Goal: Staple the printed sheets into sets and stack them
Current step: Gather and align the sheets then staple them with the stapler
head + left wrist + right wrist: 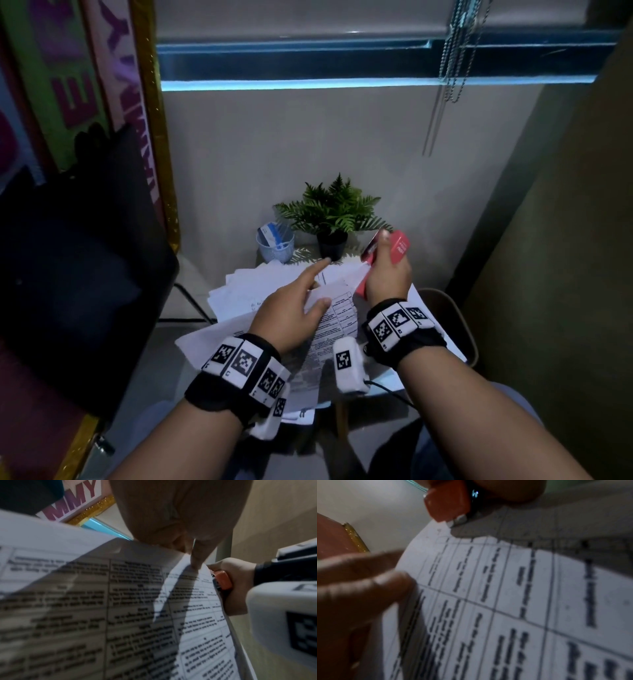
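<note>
Dim, window-lit (wrist views blurred)

The banner (72, 503) at left carries large purple letters, reading "MMY" in the left wrist view. The sheets (137, 608) bear printed tables, their text too blurred to read. The red stapler (399, 247) has white lettering that cannot be made out.

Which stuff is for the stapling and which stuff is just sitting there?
For the job:
- red stapler, gripped in the right hand
- printed sheets, held by the left hand
- loose paper pile

Just sitting there:
- potted fern
- cup of cards
- black chair
</note>
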